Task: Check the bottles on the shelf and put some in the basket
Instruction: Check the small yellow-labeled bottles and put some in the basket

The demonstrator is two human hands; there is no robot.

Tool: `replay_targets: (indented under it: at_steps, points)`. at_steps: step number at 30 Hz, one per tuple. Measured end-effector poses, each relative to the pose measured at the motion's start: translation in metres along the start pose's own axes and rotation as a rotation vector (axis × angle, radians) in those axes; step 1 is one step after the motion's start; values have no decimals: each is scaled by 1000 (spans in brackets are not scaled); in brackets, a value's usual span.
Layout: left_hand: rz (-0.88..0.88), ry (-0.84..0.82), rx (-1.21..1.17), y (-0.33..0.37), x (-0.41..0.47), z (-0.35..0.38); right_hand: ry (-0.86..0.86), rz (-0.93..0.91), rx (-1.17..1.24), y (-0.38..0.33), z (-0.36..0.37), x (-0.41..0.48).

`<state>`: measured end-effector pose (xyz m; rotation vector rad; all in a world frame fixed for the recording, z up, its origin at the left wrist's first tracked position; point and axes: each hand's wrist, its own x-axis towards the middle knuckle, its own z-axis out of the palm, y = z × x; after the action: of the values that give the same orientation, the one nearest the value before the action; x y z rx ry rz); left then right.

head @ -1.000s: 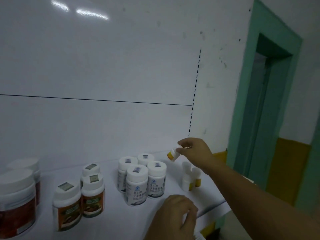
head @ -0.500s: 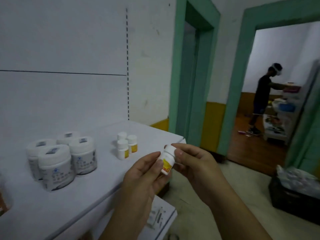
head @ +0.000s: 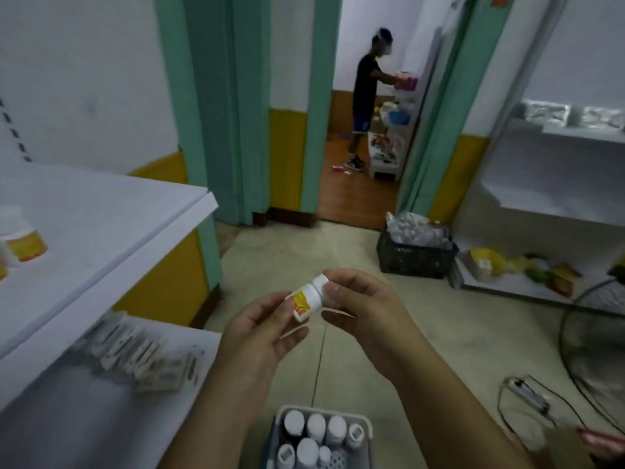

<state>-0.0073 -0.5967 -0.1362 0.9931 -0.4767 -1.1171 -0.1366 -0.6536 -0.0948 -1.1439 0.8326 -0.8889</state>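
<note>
A small white bottle (head: 308, 297) with a yellow-orange label is held tilted between both hands, above the floor and to the right of the shelf. My left hand (head: 260, 328) grips its base and label. My right hand (head: 360, 304) pinches its white cap. Below them, at the bottom edge, a pale basket (head: 368, 431) holds several white-capped bottles. The white shelf (head: 111, 221) is at the left, with two more yellow-labelled bottles (head: 22, 236) at its far left edge.
A lower shelf (head: 189, 394) at left carries a row of flat packets (head: 135, 353). A black crate (head: 414, 257) of clear bottles sits on the floor ahead. Another white shelf unit (head: 554, 201) stands right, a fan guard (head: 595, 350) and cables bottom right. A person (head: 367, 93) stands beyond the doorway.
My view has swung right and down, away from the shelf bottles. The bottle picked by my right hand came off the shelf and both hands now hold it over the basket.
</note>
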Motion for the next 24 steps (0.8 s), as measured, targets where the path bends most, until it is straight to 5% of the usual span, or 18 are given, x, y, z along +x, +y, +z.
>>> replay_targets:
  at_steps: [8, 18, 21, 24]
  points:
    - [-231, -38, 136, -95, 33, 17, 272, 187, 78, 74, -81, -6]
    - [-523, 71, 337, -224, 42, 7, 259, 483, 143, 192, -170, -8]
    - [-666, 78, 551, -267, 51, -14, 306, 559, -41, 246, -194, -7]
    - [-668, -14, 1006, -294, 69, -47, 342, 615, -425, 318, -209, -1]
